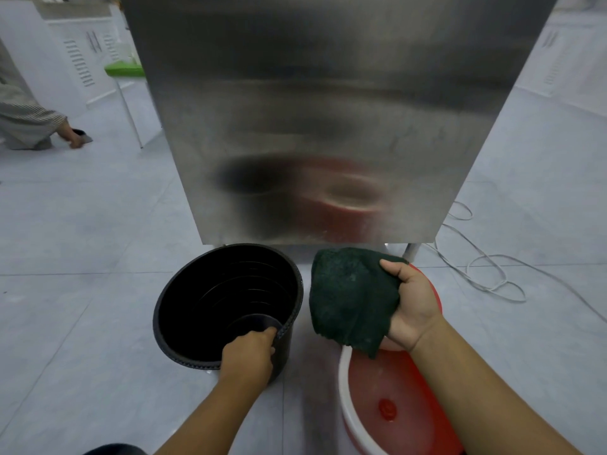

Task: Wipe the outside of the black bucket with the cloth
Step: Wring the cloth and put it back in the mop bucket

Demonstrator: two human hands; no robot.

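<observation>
The black bucket stands upright on the tiled floor, left of centre, its inside empty and dark. My left hand grips its near right rim, fingers curled over the edge. A dark green cloth hangs spread out just right of the bucket, apart from it. My right hand holds the cloth by its right side, palm up, above a red basin.
A red basin with a white rim holds water under my right arm. A steel cabinet panel stands right behind the bucket. White cables lie on the floor at right. Another person's hand reaches down at far left.
</observation>
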